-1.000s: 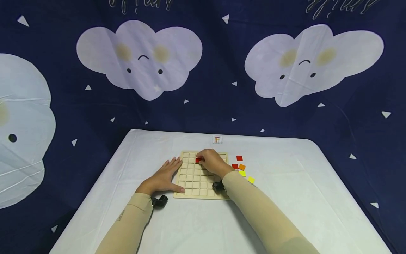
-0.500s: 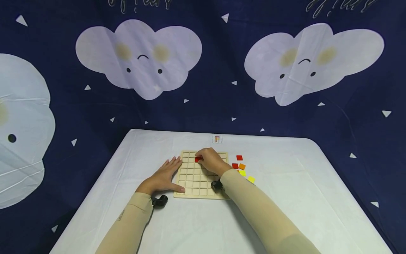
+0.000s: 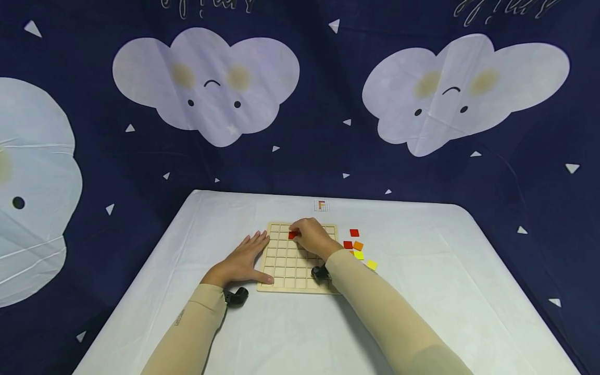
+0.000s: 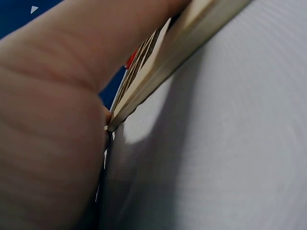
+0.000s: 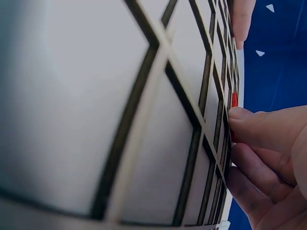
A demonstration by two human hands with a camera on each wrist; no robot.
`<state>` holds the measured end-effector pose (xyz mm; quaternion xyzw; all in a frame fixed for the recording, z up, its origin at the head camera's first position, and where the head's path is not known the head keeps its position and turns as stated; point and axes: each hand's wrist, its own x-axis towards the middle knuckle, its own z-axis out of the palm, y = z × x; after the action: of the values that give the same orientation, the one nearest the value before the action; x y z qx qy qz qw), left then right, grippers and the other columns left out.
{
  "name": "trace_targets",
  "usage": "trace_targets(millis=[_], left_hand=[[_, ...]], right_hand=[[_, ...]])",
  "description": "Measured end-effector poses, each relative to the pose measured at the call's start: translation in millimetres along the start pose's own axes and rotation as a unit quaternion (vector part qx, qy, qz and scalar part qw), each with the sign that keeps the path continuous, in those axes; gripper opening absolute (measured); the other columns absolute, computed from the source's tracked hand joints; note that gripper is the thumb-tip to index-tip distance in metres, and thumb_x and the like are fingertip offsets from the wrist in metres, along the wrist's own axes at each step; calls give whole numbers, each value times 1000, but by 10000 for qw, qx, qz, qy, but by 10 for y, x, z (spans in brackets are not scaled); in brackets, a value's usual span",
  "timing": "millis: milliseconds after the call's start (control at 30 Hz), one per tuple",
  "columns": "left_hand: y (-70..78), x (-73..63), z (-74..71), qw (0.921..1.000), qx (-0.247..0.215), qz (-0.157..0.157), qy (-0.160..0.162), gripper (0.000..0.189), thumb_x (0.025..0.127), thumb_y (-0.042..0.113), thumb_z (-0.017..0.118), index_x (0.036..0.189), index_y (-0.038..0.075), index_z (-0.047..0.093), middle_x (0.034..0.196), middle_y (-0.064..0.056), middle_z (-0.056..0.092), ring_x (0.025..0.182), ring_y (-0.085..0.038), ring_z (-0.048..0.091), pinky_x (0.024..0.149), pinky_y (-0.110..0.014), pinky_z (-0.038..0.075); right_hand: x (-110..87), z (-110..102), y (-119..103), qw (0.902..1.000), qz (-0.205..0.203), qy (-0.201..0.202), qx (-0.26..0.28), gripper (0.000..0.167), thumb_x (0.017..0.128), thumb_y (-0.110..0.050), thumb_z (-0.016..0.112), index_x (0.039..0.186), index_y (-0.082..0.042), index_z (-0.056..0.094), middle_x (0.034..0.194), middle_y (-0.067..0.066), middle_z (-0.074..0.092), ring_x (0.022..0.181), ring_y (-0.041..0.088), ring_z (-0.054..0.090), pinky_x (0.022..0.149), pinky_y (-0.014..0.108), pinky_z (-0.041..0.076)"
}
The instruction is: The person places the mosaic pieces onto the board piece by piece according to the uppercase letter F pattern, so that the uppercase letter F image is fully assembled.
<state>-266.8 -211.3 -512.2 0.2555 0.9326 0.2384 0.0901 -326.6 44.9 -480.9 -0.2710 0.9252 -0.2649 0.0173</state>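
A light wooden grid board [image 3: 286,263] lies on the white table. My left hand [image 3: 239,263] is spread along its left side, fingertips at the upper left edge and thumb over the lower left corner; the left wrist view shows the thumb crossing the board's edge [image 4: 158,67]. My right hand [image 3: 316,239] reaches over the upper part of the board, thumb and fingers bent together at a red square tile [image 3: 292,235] in an upper row. Red shows on both sides of the thumb [image 5: 242,115] in the right wrist view, the rest hidden by it.
Right of the board lie loose square tiles: red ones [image 3: 354,233], orange [image 3: 358,246] and yellow [image 3: 372,265]. A small card with a coloured grid pattern [image 3: 321,205] lies near the table's far edge. Behind hangs a dark blue cloth [image 3: 319,156] with clouds.
Hardly anything differs: the right wrist has shifted very slightly left, while its fingers stay at the red tile. The left hand holds its place.
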Motion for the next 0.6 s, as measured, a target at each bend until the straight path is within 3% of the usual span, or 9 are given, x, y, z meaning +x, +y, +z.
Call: trace_targets(millis=[333,600], left_hand=[[16,4,15,10000,18,-18,-40,138,70,75,84,167,0,21,174,-15,11,159,-31,4,128,-45,0],[25,4,-3,10000,37,-10,-17,138,70,73,86,166,-1,20,174,-16,10,159,-31,4,128,-46,1]], right_hand=[[-140,-105,131,9971,276,32,707,35,99,-3,75,133,-1,71,127,10,71,114,23,68,95,33,57],[-300,-368,474,9902,734,381,1126,36,100,-7,74,136,-1,69,131,10,69,117,26,66,98,38,56]])
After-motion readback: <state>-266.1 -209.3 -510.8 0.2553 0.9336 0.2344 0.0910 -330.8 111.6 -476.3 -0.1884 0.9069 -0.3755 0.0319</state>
